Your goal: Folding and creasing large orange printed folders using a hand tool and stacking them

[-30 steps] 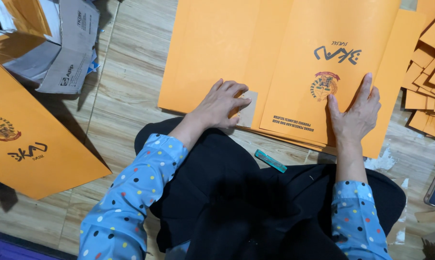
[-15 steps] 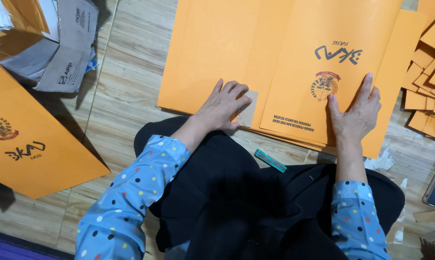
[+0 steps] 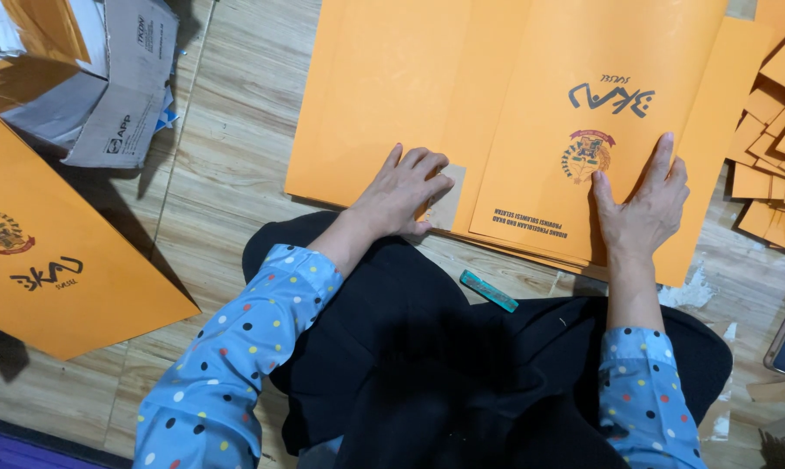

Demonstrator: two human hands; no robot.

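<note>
Orange printed folder [image 3: 583, 113] lies open on the floor [image 3: 227, 174], far centre; cardboard box [image 3: 89, 78] far left. Left hand [image 3: 405, 191] presses flat on a tan label [image 3: 446, 208]; right hand [image 3: 644, 204], fingers spread, flat on the folder.

the left hand [image 3: 405, 189] has crept slightly right along the orange folder's [image 3: 575, 130] flap.

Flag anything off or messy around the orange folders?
Minor only. A small teal strip lies loose on the person's dark lap, off the folder sheets. White scraps or scuffs mark the wood floor by the right hand. The left hand presses a tan tab. Nothing spilled or torn.
</note>
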